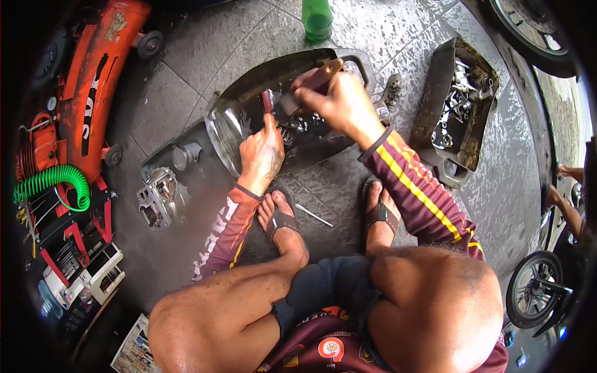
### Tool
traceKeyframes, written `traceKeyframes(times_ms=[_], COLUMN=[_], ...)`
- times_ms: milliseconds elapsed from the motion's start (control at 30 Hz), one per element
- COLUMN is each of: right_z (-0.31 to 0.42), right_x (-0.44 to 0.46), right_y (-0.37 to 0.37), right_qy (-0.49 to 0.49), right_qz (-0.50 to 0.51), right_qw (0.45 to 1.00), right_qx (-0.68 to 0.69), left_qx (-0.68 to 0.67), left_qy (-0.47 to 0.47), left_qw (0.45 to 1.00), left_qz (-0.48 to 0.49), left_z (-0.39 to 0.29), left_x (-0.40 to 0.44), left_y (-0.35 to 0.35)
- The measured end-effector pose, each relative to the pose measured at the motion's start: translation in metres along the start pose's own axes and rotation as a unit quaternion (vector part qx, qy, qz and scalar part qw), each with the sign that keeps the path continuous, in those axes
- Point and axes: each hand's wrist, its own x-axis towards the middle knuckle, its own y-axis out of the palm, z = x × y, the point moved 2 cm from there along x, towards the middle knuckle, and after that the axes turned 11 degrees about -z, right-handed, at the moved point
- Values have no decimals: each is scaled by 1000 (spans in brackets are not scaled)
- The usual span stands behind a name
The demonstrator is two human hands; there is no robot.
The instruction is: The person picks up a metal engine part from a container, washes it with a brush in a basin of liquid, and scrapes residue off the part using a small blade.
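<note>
A cut-open plastic container [227, 127] lies on the tiled floor, holding dark liquid and metal parts. Over its left part, my left hand [262, 152] is closed on a small red-handled tool [267, 101], its finger along the handle. My right hand [339, 102] is wrapped round the wooden handle of a brush [324, 76], above the container's right side. The brush's end is blurred and close to the tool in my left hand.
Left stand a red compressor [93, 93], a green coiled hose [56, 183] and an engine part [158, 198]. A second container [429, 102] holds metal parts. A green bottle [317, 22], a metal rod [314, 215] and wheels [535, 289] surround; another person's arms [567, 208] show right.
</note>
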Motion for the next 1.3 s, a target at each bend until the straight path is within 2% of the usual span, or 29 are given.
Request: traceKeyframes(times_ms=[33,67,100,133,167,267,300,333,367,467,500,600,633,733,767,800,867,900,933,1000,1067,1100,1133,1200,1300], right_z=[5,-13,-34,-23,-17,-11,-15,-21,-23,-26,-23,-24,-36,-19,-18,-16,-14,-17,-20,-25,-29,-33,-36,-24,-8], right_x=[-6,-3,0,4,3,-8,-12,-17,-16,-11,-11,-19,-18,-6,-6,-12,-17,-21,-25,-25,-25,-23,-22,-23,-30], right_y=[3,8,7,3,-4,12,24,30,32,27,29,35,35,25,28,29,28,31,30,32,36,29,25,25,34], right_qy=[19,-63,-82,-98,-42,-47,-38,-44,-63,-78,-110,-101,-128,-116,-111,-108,-76,-87,-62,-32,-57,-44,-8,-21,-28], right_qz=[61,18,-7,-30,-1,-26,6,55,41,20,-15,28,66,47,9,8,72,97,130,149,50,13,-13,-50,10], right_qw=[993,992,986,978,984,998,998,997,996,991,993,994,980,980,992,993,972,979,976,986,997,999,999,999,998], right_qx=[-104,-113,-147,-180,-172,39,51,-20,-52,-110,-51,-33,-137,-156,-50,-51,-210,-155,-161,-70,-10,-30,-35,3,51], left_qx=[0,-6,-12,-11,-10,-13,-37,-61,-65,-48,-45,-49,-45,-45,-45,-41,-40,-36,-31,-33,-30,-39,-38,-30,-37], left_qy=[1,-20,-42,-42,-76,-129,-144,-159,-170,-145,-131,-170,-164,-136,-136,-132,-126,-125,-124,-133,-126,-121,-121,-117,-118], left_qw=[1000,1000,998,998,997,991,987,981,979,986,988,980,982,987,987,987,988,989,989,987,988,989,989,991,990], left_qz=[-5,17,39,36,32,40,63,91,97,71,62,91,86,74,79,85,81,76,73,82,83,76,71,53,61], left_z=[1,4,8,8,11,20,25,30,30,28,26,26,27,25,26,26,24,22,21,20,22,22,22,19,23], left_x=[1,0,2,7,8,11,10,5,5,2,2,8,9,9,6,6,11,10,10,8,10,9,11,8,9], left_y=[-2,-2,-1,-3,-6,-6,3,10,10,6,4,4,4,3,4,4,5,3,3,3,4,3,3,1,4])
